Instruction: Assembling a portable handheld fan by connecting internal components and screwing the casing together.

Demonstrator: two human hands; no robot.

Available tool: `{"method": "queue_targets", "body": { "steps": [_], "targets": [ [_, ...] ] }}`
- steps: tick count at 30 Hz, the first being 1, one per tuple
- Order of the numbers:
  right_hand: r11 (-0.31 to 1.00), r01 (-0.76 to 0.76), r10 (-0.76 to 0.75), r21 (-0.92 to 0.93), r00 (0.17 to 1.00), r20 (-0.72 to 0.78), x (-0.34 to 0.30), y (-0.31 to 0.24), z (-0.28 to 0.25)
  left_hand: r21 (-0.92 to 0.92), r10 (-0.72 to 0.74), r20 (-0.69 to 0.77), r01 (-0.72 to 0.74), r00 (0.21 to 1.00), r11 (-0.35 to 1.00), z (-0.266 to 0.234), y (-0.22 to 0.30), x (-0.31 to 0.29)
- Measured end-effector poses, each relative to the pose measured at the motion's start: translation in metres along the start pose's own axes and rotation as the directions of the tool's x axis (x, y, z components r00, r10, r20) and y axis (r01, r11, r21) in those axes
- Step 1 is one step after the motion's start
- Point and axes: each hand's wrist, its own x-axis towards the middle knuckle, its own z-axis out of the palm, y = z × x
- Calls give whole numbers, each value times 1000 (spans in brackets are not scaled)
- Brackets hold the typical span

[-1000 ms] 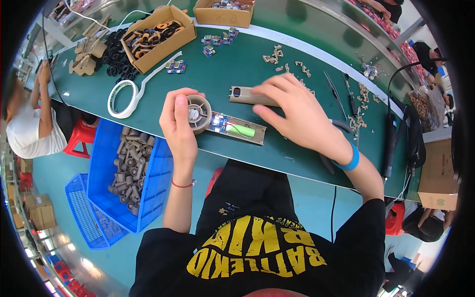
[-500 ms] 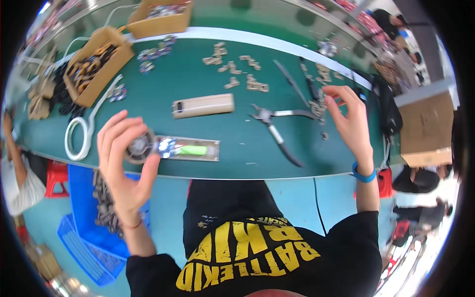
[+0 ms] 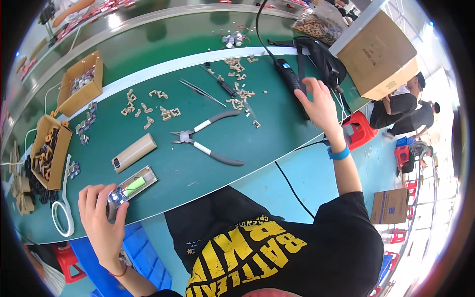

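Observation:
At the near left edge of the bench, my left hand (image 3: 101, 220) curls its fingers and thumb around the round grey end of an open device. Its beige housing half (image 3: 150, 177) lies on the bench, showing a small circuit board (image 3: 117, 196) and a green battery cell (image 3: 134, 186). A closed beige casing (image 3: 134, 152) rests just beyond it. On the right, my right hand (image 3: 320, 106) is over a black corded electric screwdriver (image 3: 288, 74), thumb against or just above its body, fingers apart and not wrapped around it.
Wire cutters (image 3: 198, 138) with spread handles lie mid-bench, with tweezers (image 3: 203, 93) beyond. Several small beige plastic parts (image 3: 170, 114) are scattered around. Left: a box of black-and-orange parts (image 3: 49, 153) and a tape roll (image 3: 63, 218). Right: a black bag (image 3: 321, 62) and a large carton (image 3: 376, 54).
My view has swung to the right. My right hand has moved from beside the small beige parts to the screwdriver. My left hand stays at the device's round end.

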Motion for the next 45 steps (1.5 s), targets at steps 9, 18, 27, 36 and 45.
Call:
{"method": "queue_targets", "body": {
  "steps": [9, 18, 27, 36, 45],
  "targets": [
    [891, -243, 174, 383, 963, 207, 47, 44, 61, -151, 44, 59, -35, 997, 988, -1, 5, 1],
    [-399, -546, -453, 737, 816, 359, 49, -130, -35, -256, 51, 86, -27, 995, 966, -1, -6, -11],
    [-754, -88, -332, 651, 906, -262, 17, -230, -48, -372, 132, 91, -90, 987, 924, 24, 38, 1],
    [-706, -231, -608, 669, 683, -405, 6, -239, -31, -358, 72, 35, -54, 997, 932, 37, 50, 11],
    [-628, -320, -536, 709, 839, -96, -9, -261, -28, -366, 57, 53, -33, 997, 930, 38, 51, 12]
  ]
}}
